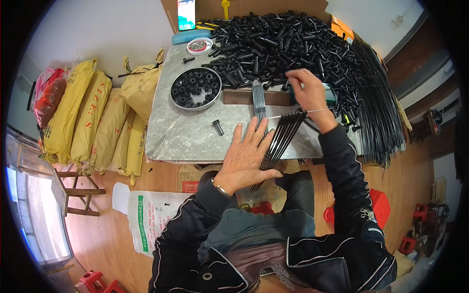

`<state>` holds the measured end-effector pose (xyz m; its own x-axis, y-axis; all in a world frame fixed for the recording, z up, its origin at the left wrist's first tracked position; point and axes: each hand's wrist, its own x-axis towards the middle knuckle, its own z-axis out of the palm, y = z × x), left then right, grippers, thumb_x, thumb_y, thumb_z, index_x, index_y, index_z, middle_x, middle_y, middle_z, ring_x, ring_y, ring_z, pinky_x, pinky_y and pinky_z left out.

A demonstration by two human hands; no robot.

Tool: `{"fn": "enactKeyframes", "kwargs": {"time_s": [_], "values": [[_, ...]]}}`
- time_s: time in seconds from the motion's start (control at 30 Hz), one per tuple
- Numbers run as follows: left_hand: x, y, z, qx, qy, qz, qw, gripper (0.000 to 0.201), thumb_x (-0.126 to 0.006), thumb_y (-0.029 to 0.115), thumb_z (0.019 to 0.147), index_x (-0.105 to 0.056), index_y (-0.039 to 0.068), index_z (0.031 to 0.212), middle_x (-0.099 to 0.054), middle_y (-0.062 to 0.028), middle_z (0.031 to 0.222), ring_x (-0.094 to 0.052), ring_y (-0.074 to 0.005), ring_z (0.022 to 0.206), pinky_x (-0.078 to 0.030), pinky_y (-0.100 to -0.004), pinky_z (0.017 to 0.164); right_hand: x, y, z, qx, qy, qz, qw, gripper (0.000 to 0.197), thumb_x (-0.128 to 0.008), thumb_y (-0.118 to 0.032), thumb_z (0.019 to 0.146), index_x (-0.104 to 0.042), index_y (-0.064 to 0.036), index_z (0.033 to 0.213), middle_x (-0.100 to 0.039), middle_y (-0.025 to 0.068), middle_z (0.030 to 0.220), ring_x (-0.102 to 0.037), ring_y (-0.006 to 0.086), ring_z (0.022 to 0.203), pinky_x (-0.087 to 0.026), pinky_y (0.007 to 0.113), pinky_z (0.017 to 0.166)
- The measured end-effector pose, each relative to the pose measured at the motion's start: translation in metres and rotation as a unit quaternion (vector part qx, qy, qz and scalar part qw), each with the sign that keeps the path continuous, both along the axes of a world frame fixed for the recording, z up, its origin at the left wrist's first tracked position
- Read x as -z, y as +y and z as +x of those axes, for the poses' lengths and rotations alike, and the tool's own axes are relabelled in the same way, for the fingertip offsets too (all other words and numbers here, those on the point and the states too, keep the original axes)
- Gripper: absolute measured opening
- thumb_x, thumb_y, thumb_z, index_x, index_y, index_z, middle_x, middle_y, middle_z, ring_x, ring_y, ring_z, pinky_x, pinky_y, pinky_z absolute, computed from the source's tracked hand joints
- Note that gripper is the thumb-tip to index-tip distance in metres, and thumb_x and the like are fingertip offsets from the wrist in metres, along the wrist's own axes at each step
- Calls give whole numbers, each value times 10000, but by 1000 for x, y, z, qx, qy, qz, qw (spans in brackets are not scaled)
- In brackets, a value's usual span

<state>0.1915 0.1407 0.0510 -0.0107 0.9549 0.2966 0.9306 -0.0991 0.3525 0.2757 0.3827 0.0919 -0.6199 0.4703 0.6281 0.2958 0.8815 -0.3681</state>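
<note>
My left hand (pixel 246 158) lies with fingers spread over a row of thin black rods (pixel 288 132) at the table's front edge. Its fingertips touch the lower end of a flat silvery bundle of rods (pixel 259 100), which crosses a brown bar (pixel 238 96). Curled, my right hand (pixel 309 93) is above a teal object (pixel 330 96) at the bar's right end. What its fingers hold, if anything, I cannot make out. A thin light rod (pixel 275 117) runs across the black rods toward my right wrist. One black bolt-like piece (pixel 218 127) lies left of my left hand.
A large heap of black bolt-like pieces (pixel 293 44) covers the table's back. Long black rods (pixel 378 107) hang over its right side. A round tray of black rings (pixel 217 95), a small white bowl (pixel 211 45) and a phone (pixel 186 14) stand left. Yellow sacks (pixel 90 115) line the wall.
</note>
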Motion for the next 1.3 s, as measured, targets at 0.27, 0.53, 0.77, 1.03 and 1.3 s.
{"fn": "enactKeyframes", "kwargs": {"time_s": [0.27, 0.53, 0.77, 1.03, 1.3], "values": [[-6, 2, -1, 10, 8, -10, 1000, 996, -714, 618, 656, -410, 10, 1384, -311, -167, 1500, -229, -385, 1401, -183, -561, 1118, -14, 51, 65, 85, -213, -49, 972, 132, -653, -163, 810, -696, -87, 908, -646, 72, 906, -639, 273, 821, -493, 370, 721], [-12, 3, -1, 17, 29, -39, 999, 1055, -736, 637, 611, -400, 12, 1392, -286, -196, 1513, -234, -422, 1399, -173, -550, 1123, -28, 65, 68, 56, -196, 29, 979, 84, -685, -148, 755, -655, -74, 781, -632, 50, 793, -633, 264, 796, -489, 371, 670], [-8, 3, 1, -2, 61, -50, 997, 1015, -646, 688, 685, -393, 12, 1398, -263, -205, 1519, -216, -419, 1405, -159, -568, 1121, -31, 65, 68, 33, -146, 100, 984, 79, -655, -146, 763, -644, -84, 716, -632, 50, 751, -623, 264, 783, -492, 390, 676], [-4, 4, 0, -15, 68, -44, 997, 1031, -595, 707, 703, -380, -32, 1389, -281, -201, 1510, -241, -396, 1402, -176, -558, 1120, -24, 22, 9, -64, -8, 57, 996, 109, -637, -94, 851, -553, -64, 913, -637, 100, 739, -641, 287, 677, -501, 361, 581], [-10, 7, 1, -6, 60, -50, 997, 1032, -592, 725, 684, -392, 1, 1393, -291, -187, 1508, -242, -363, 1410, -186, -567, 1111, -27, 63, 59, 42, -176, 9, 983, 117, -645, -136, 799, -691, -74, 888, -652, 64, 894, -641, 274, 823, -504, 364, 719]]}}
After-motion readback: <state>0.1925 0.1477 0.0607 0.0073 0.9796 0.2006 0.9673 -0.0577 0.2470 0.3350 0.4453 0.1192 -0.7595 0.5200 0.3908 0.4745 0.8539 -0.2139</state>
